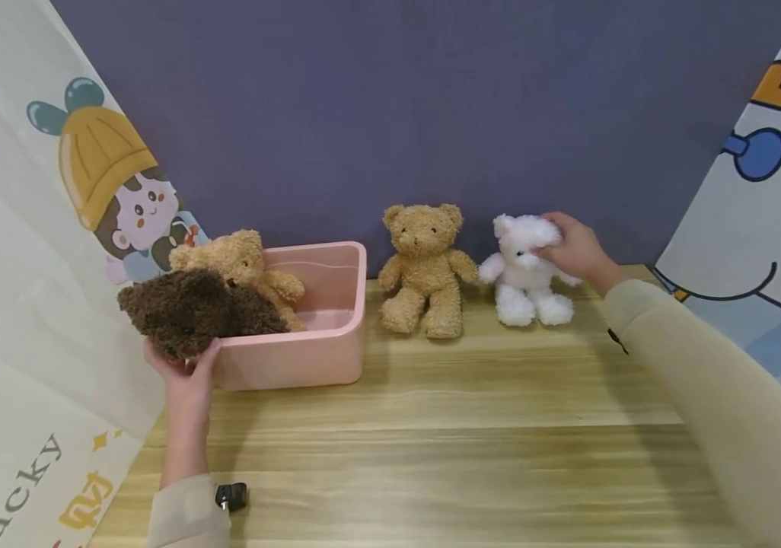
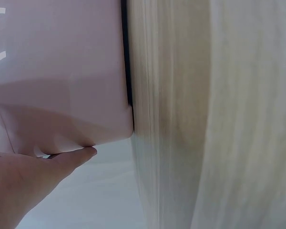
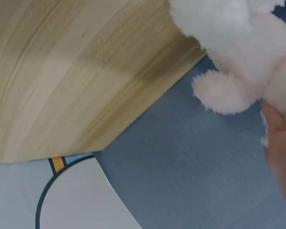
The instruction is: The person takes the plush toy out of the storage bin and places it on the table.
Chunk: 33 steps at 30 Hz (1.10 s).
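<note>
At the front left corner of a pink bin (image 1: 294,358), my left hand (image 1: 185,380) grips the bin, thumb by the front wall. In the left wrist view, a finger (image 2: 69,160) lies along its side. A dark brown teddy bear (image 1: 185,308) leans over the bin's left end just above that hand. Behind it, inside the bin, sits a light brown teddy bear (image 1: 243,262). My right hand (image 1: 575,247) holds a fluffy white teddy bear (image 1: 524,281) by the head. Another tan teddy bear (image 1: 425,266) sits between the bin and the white bear.
The wooden table (image 1: 466,441) ends at a dark blue-grey back wall (image 1: 431,114). White printed panels (image 1: 14,266) stand at the left and right sides. A small black object (image 1: 231,496) is beside my left sleeve.
</note>
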Available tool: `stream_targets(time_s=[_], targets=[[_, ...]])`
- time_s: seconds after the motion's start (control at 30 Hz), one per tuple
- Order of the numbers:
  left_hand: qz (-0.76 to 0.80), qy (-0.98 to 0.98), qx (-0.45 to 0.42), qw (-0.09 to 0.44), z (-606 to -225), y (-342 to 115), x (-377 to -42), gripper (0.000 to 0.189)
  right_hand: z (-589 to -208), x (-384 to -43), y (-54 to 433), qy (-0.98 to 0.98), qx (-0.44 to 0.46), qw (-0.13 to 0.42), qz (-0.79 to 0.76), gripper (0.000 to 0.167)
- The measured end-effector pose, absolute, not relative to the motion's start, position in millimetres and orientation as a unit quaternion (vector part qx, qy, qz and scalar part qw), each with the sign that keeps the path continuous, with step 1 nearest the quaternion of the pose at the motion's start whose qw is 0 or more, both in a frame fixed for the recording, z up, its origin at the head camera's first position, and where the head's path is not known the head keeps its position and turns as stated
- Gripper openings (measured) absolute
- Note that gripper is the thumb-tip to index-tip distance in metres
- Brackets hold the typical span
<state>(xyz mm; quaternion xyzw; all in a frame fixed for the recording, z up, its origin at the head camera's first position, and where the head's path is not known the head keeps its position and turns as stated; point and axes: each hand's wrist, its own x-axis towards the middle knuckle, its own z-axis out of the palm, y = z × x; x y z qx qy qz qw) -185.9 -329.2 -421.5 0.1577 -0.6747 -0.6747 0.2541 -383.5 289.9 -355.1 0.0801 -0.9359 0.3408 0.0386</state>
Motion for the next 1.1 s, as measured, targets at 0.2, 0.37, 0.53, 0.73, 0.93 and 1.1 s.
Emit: stream_targets(time_s=[0.2, 0.37, 0.53, 0.73, 0.93, 1.1], targets=[[-0.669, -0.684, 0.169, 0.238, -422, -328, -184, 0.109, -365, -388, 289, -0.930, 0.088, 0.072, 0.348, 0.077], [-0.668, -0.684, 0.165, 0.242, -424, -327, -183, 0.106, -365, -392, 285, -0.943, 0.107, 0.053, 0.310, 0.082], [-0.667, -0.683, 0.162, 0.250, -422, -327, -184, 0.105, -353, -392, 277, -0.957, 0.107, 0.046, 0.264, 0.081], [-0.672, -0.677, 0.158, 0.254, -421, -328, -186, 0.107, -340, -394, 269, -0.970, 0.092, 0.044, 0.222, 0.075], [-0.672, -0.676, 0.152, 0.261, -422, -328, -185, 0.105, -330, -396, 265, -0.976, 0.080, 0.014, 0.200, 0.077], [-0.672, -0.676, 0.156, 0.258, -422, -328, -185, 0.105, -317, -395, 262, -0.978, 0.077, 0.016, 0.192, 0.079]])
